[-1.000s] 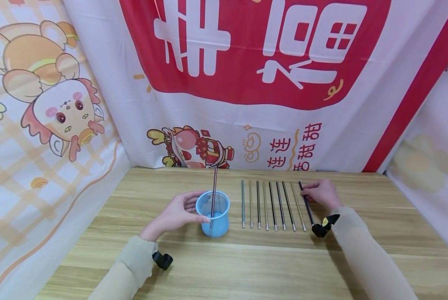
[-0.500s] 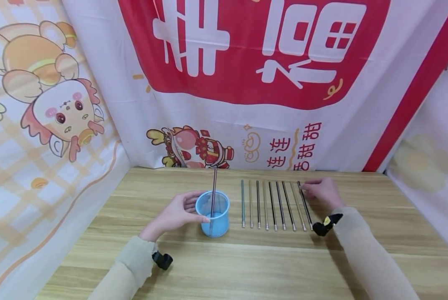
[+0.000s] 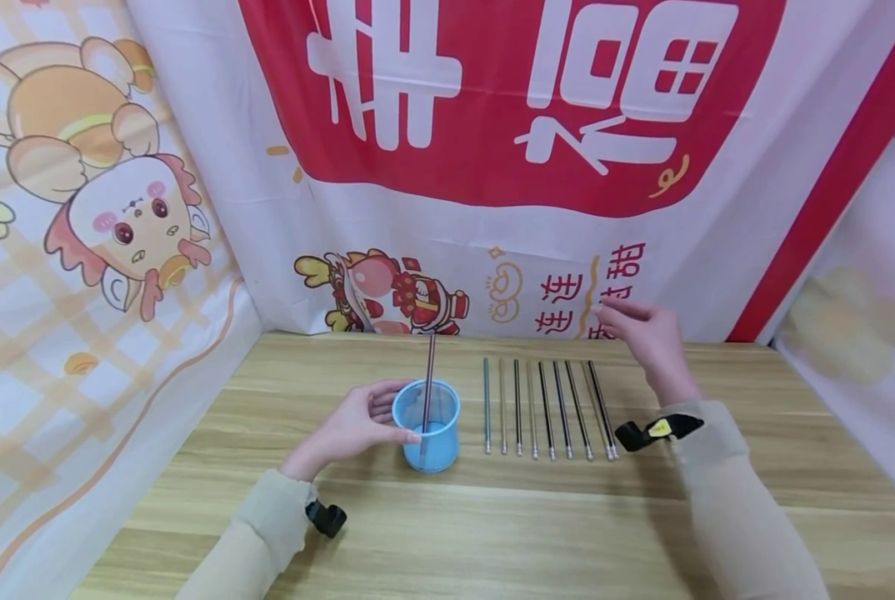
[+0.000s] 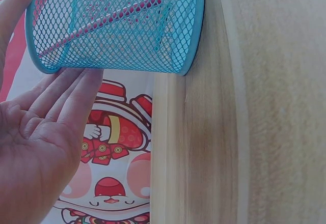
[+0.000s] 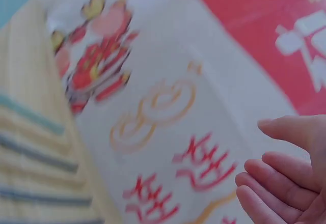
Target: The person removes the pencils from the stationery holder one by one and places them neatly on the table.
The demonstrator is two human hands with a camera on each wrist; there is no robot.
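Observation:
My left hand (image 3: 361,427) holds the blue mesh pen cup (image 3: 434,450) between its thumb at the front and its fingers behind; the left wrist view shows the fingers fairly straight along the mesh wall. One dark reddish pencil (image 3: 429,375) leans upright in the cup. To its right, several pencils lie in a row with eraser ends toward me, from a teal pencil (image 3: 487,408) to a black pencil (image 3: 602,404) at the right end. That black pencil slants close against a tan pencil (image 3: 596,408). My right hand (image 3: 650,342) is raised above and behind the row, fingers extended, holding nothing.
The wooden table (image 3: 432,533) ends at a white and red printed cloth (image 3: 507,275) hanging at the back. Another printed cloth (image 3: 102,250) hangs on the left side, and a pale cloth (image 3: 860,325) on the right.
My right hand has let go of the rightmost black pencil and risen up and away from it. That pencil has shifted left toward its neighbour. My left hand and the cup stay put.

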